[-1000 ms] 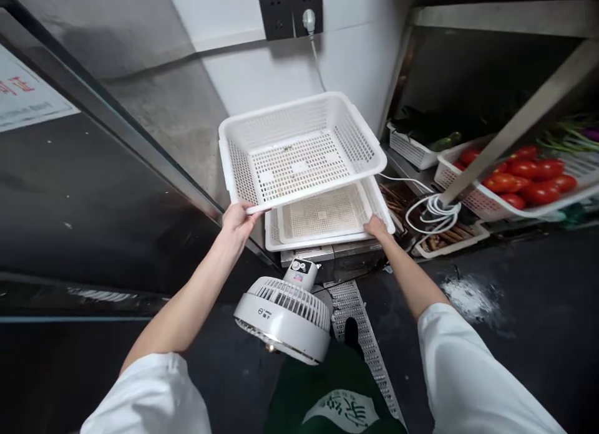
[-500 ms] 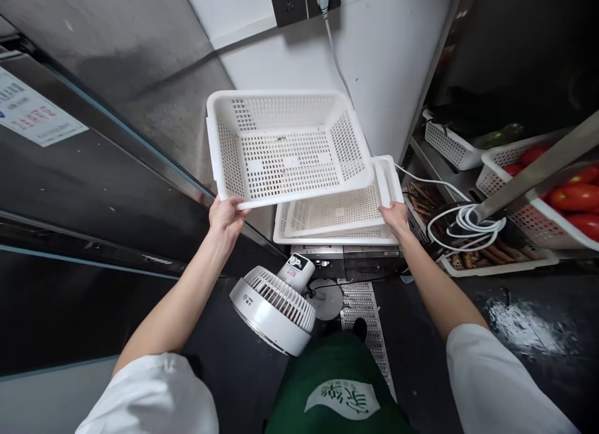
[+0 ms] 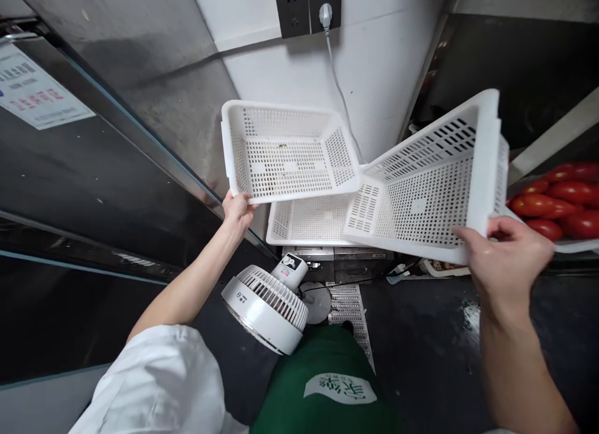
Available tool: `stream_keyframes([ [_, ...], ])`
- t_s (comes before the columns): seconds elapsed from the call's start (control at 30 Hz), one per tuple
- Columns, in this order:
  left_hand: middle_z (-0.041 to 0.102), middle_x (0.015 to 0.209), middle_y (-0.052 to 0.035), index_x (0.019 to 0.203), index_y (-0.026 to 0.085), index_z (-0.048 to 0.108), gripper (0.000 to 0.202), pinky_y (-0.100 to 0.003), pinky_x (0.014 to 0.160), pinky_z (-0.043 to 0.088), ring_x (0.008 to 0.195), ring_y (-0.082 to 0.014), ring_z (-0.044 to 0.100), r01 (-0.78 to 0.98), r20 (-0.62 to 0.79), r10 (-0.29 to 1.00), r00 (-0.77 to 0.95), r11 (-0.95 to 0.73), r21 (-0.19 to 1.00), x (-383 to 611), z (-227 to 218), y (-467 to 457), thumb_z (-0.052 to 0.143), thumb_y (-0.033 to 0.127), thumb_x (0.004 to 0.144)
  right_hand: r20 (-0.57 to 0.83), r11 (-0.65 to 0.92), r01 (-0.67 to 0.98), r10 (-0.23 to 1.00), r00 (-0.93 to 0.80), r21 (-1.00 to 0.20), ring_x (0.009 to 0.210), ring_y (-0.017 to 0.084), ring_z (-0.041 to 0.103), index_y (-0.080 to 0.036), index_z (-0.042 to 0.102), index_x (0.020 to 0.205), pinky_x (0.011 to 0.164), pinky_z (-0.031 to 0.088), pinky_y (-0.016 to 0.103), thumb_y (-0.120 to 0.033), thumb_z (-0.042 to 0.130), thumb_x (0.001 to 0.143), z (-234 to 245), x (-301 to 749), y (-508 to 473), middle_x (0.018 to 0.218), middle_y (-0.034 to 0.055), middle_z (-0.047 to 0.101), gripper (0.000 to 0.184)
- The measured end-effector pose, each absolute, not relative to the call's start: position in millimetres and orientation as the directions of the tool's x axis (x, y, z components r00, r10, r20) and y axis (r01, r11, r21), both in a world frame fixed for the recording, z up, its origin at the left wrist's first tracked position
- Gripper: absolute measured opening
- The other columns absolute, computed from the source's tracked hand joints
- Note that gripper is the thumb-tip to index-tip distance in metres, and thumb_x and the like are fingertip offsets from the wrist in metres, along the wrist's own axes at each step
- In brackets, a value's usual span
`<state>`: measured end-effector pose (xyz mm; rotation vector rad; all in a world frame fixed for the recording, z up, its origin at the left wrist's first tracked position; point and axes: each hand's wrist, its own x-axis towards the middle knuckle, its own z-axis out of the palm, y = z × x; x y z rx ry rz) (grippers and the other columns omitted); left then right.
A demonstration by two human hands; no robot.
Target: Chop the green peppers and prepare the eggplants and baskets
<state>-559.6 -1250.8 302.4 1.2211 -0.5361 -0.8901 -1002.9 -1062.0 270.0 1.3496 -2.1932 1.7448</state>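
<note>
My left hand (image 3: 238, 209) grips the near left corner of a white perforated plastic basket (image 3: 292, 196), which it holds up before the wall. Small green scraps lie on that basket's floor. My right hand (image 3: 508, 259) is closed on the end rim of a second white basket (image 3: 428, 200), tilted with its right end raised. Beneath both, a third white basket (image 3: 299, 241) rests on a low metal unit, partly covered by the other two.
A white fan (image 3: 266, 309) stands on the floor close to my legs. Tomatoes (image 3: 568, 197) sit in a basket on the right-hand rack. A plugged-in cord (image 3: 337, 78) hangs down the wall. A steel cabinet (image 3: 93, 153) stands on the left.
My right hand has pulled the second basket up and to the right out of the stack, tilting it. The left-hand basket has shifted slightly right and down in view.
</note>
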Motion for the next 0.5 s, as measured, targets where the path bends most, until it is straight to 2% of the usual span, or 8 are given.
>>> stream_keyframes([
  [0.2,0.068,0.093,-0.0028,0.095,0.019,0.066,0.049,-0.039,0.077,0.068,0.079,-0.017,0.07,0.202,-0.102,-0.795,0.598,0.027,0.979,-565,271,-1263,0.053,-0.004,0.054,0.673,-0.076,-0.738,-0.48,-0.562,-0.67,0.066,0.017,0.051,-0.022,0.047,0.06,0.066,0.04,0.031,-0.037,0.083,0.078,300,-964,-988,0.063,-0.0036,0.052,0.043],
  [0.33,0.069,0.095,-0.0021,0.097,0.019,0.067,0.05,-0.038,0.078,0.068,0.078,-0.0156,0.07,0.178,-0.122,-0.786,0.606,-0.016,0.984,-566,255,-1267,0.053,-0.003,0.054,0.705,-0.133,-0.738,-0.448,-0.55,-0.661,0.07,0.021,0.057,-0.024,0.048,0.061,0.067,0.045,0.035,-0.035,0.085,0.08,297,-958,-963,0.065,-0.0021,0.054,0.042],
  [0.5,0.069,0.095,-0.0012,0.097,0.02,0.066,0.05,-0.039,0.078,0.068,0.076,-0.0149,0.071,0.199,-0.151,-0.781,0.606,-0.034,0.979,-570,245,-1268,0.054,-0.004,0.055,0.735,-0.116,-0.778,-0.437,-0.519,-0.618,0.064,0.021,0.057,-0.026,0.048,0.059,0.068,0.05,0.04,-0.036,0.083,0.081,293,-959,-942,0.063,-0.0019,0.053,0.043],
])
